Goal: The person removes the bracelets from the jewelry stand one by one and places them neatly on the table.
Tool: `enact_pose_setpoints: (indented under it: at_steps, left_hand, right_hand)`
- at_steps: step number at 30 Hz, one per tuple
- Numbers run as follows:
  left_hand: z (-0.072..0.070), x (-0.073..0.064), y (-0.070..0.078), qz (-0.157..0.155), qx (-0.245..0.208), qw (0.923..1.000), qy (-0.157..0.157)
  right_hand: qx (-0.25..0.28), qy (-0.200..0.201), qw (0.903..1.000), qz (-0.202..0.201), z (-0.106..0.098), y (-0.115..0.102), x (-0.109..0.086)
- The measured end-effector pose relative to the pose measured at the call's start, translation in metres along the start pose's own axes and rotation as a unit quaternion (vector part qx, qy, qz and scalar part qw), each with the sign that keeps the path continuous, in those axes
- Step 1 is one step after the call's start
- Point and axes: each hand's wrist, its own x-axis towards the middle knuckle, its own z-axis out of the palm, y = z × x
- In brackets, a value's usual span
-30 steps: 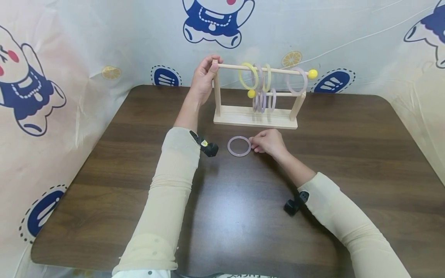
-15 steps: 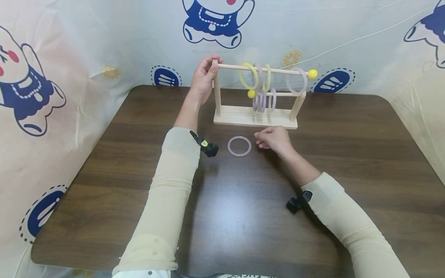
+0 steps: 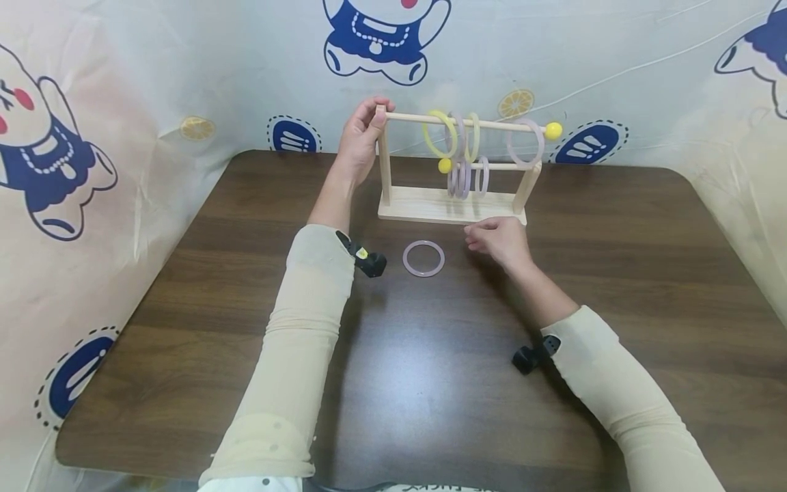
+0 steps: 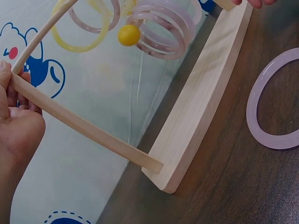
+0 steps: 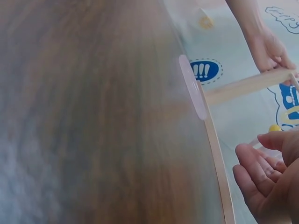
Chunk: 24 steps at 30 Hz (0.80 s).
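The left hand [image 3: 361,137] gripped the top of the rack's left post [image 3: 384,164], thumb and fingers pinching it. In front of the rack [image 3: 413,205], a loose purple ring [image 3: 423,274] lay flat on the table [image 3: 246,273]. Yellow rings [image 3: 453,142] and purple rings [image 3: 465,181] hung from the rods. Near the base's right end, the right hand [image 3: 501,240] held nothing, its fingers loosely bent.

Here's the dark wood-grain table [image 3: 184,342], corners rounded, and behind it a pale printed sheet [image 3: 203,61]: cartoon figure [image 3: 375,41] in blue, citrus slice [image 3: 516,104] lower right, dash-ringed blue ovals [image 3: 589,143] beyond the far edge!
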Motion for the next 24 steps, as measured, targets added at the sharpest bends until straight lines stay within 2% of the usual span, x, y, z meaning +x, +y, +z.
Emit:
enact_pose_setpoints:
  at_steps: [13,20,24]
  left_hand:
    - [0.0,0.002,0.001,-0.011,0.002,0.9999,0.002]
    - [0.001,0.004,0.001,-0.009,-0.011,0.9999,0.005]
    - [0.001,0.006,0.0,-0.01,-0.011,0.9999,0.005]
  right_hand:
    - [-0.012,0.067,0.9976,-0.017,-0.007,-0.002,0.002]
    - [-0.114,0.111,0.9863,-0.042,-0.009,-0.004,0.005]
    - [-0.137,0.124,0.9808,-0.061,-0.011,-0.006,0.006]
